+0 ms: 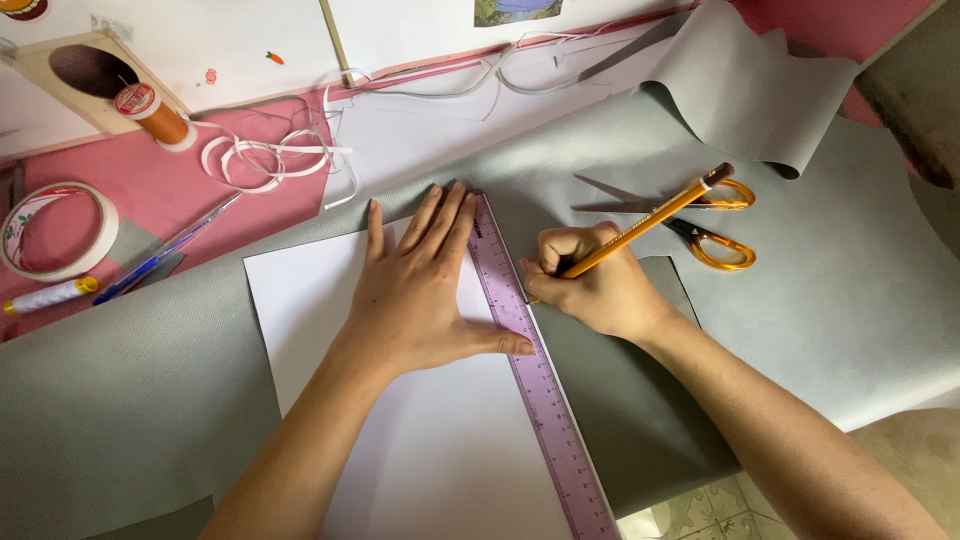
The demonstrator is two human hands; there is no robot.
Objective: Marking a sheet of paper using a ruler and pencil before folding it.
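Head view. The left hand (415, 290) lies flat and open, fingers spread, pressing a smooth white rectangular paper sheet (440, 450) and, with the thumb, the edge of a translucent purple plastic ruler (535, 380). The ruler runs along the sheet's right edge. The right hand (600, 285) is closed around a yellow wooden pencil (650, 218) with a dark end cap; its tip meets the ruler's right edge. Both rest on a large matte grey sheet of fine-grained material (800, 300), one corner curling upward. Orange-handled metal scissors (715, 225) lie on the grey sheet just behind the right hand. On the pink surface (150, 190) to the left: a roll of white tape (55, 230), an orange thread spool (150, 112), a blue pen (165, 250), curled white paper strips (265, 155).
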